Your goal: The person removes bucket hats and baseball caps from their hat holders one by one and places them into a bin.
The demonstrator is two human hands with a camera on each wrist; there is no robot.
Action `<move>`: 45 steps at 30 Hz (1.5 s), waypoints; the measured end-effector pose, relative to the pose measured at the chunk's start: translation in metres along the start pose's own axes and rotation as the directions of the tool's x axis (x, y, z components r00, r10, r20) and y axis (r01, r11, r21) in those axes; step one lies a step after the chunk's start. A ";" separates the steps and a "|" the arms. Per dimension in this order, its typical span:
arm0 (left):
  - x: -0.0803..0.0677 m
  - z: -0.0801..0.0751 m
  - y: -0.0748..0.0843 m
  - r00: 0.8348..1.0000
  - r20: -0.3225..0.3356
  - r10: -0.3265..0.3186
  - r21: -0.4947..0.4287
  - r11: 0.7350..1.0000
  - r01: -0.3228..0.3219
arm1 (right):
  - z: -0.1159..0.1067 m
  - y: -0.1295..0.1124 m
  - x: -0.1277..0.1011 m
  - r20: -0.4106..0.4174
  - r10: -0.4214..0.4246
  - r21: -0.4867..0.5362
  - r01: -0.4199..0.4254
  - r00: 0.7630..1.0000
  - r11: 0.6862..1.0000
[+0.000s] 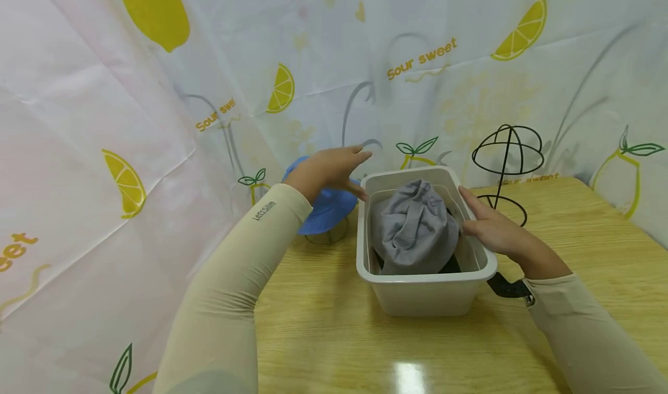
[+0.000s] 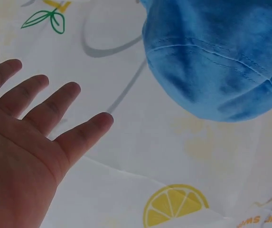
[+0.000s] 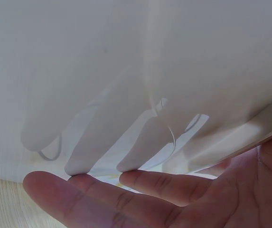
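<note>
A white plastic bin (image 1: 425,298) stands on the table with a crumpled grey cloth hat (image 1: 414,228) inside it. Something dark shows under the hat, mostly hidden. My right hand (image 1: 493,231) grips the bin's right side, thumb over the rim; in the right wrist view its fingers (image 3: 159,183) lie along the outer wall. Beside the bin's left rim, my left hand (image 1: 334,167) is spread with nothing in it. Whether its thumb touches the rim I cannot tell. Behind that wrist a blue bucket hat (image 1: 329,211) sits on a stand; the left wrist view shows its crown (image 2: 211,71).
A black wire hat stand (image 1: 503,173) rises behind my right hand, bearing no hat. Under the blue hat, part of another stand's base (image 1: 326,237) shows. The wooden table (image 1: 313,324) meets a lemon-print curtain (image 1: 334,51) at the back and left.
</note>
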State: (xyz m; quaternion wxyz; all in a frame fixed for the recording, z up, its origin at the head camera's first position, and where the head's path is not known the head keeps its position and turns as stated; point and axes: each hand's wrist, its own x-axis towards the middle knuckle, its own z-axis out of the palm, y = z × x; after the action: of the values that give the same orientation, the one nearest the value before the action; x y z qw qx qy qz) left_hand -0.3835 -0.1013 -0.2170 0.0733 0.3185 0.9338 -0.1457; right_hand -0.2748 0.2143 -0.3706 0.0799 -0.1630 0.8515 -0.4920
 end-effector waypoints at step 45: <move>-0.015 0.031 -0.085 0.952 -0.127 -0.279 -0.192 0.948 0.252 | 0.000 0.003 0.001 0.000 -0.013 0.013 0.013 1.000 1.000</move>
State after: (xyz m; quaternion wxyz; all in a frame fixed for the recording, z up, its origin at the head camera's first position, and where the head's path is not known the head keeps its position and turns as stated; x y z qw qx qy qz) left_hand -0.4232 -0.1841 -0.2243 0.0090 0.1921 0.9802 -0.0477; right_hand -0.2766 0.2148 -0.3732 0.0780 -0.1681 0.8471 -0.4981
